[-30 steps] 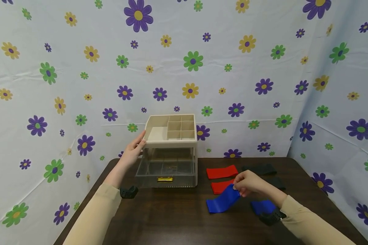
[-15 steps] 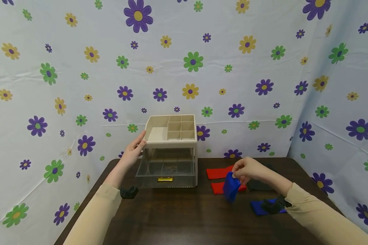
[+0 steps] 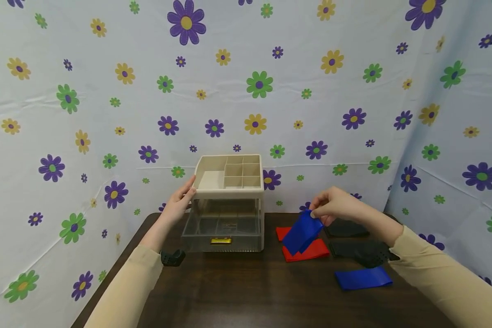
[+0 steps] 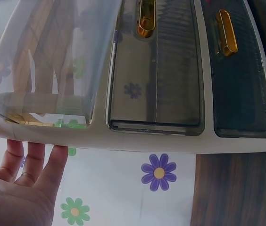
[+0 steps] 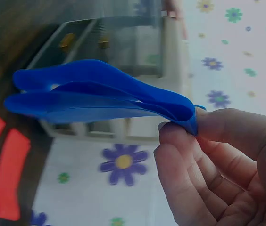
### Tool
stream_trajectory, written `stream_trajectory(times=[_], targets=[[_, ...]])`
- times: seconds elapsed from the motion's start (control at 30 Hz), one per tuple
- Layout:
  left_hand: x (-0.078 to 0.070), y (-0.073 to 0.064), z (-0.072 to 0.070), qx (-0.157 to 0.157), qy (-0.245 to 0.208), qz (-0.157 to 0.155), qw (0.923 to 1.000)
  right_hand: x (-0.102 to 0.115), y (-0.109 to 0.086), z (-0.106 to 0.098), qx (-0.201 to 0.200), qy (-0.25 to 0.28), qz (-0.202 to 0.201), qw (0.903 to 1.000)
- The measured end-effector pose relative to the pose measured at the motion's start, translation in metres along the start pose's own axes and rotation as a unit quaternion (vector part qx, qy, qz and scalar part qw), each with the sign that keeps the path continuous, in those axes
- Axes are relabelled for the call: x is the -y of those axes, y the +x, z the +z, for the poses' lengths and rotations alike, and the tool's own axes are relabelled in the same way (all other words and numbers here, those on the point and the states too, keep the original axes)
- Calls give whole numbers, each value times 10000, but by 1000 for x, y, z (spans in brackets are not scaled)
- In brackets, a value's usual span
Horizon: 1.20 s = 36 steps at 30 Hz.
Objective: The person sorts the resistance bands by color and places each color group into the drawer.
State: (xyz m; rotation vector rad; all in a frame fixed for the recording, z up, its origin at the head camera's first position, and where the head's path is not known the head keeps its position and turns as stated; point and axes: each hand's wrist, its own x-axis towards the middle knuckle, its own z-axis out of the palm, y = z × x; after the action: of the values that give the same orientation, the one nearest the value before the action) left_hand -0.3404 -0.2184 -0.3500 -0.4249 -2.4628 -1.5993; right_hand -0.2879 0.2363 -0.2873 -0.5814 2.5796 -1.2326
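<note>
My right hand [image 3: 336,207] pinches a blue resistance band [image 3: 302,232] between thumb and fingers, raised over two red bands [image 3: 311,250]. In the right wrist view its loop hangs folded in layers from the fingertips. My left hand [image 3: 179,200] touches the left side of a cream drawer organizer [image 3: 229,193], thumb at the front corner of its top tray; the left wrist view shows straight fingers along the frame edge. The organizer's clear top drawer [image 3: 242,241], with a gold handle, is pulled out. Two lower drawers, pushed in, show in the left wrist view.
Another blue band [image 3: 363,278] lies flat at the right of the dark wooden table [image 3: 238,291]. Behind it lie two black bands [image 3: 346,229], partly under my right arm. A flower-printed cloth [image 3: 213,100] hangs behind the table.
My right hand has risen and moved away from me, lifting the blue band from near the table to over the red bands. My left hand keeps its place at the organizer.
</note>
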Motion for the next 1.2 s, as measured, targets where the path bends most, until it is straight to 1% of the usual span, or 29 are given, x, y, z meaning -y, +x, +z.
stream_trajectory(times=[0.1,0.33,0.43,0.57,0.83,1.03,1.2], targets=[[-3,-1,0,6,-52,-32,10000,15,1,-6,-119,-171,-84,9997],[-31,-15,1,70,-61,-84,9999,47,5,-14,-223,-456,-256,9984],[-36,-18,2,80,-94,-126,9998,59,7,-17,-237,-531,-278,9979],[-38,-19,3,111,-87,-99,9999,74,9,-21,-261,-620,-346,9971],[-34,-15,1,153,-165,-45,9997,104,15,-30,-343,-527,-632,9960],[-35,-15,1,151,-91,-9,9998,124,24,-29,-372,-434,-721,9958],[-6,-3,0,23,-51,69,10000,140,34,-22,-408,-403,-757,9955]])
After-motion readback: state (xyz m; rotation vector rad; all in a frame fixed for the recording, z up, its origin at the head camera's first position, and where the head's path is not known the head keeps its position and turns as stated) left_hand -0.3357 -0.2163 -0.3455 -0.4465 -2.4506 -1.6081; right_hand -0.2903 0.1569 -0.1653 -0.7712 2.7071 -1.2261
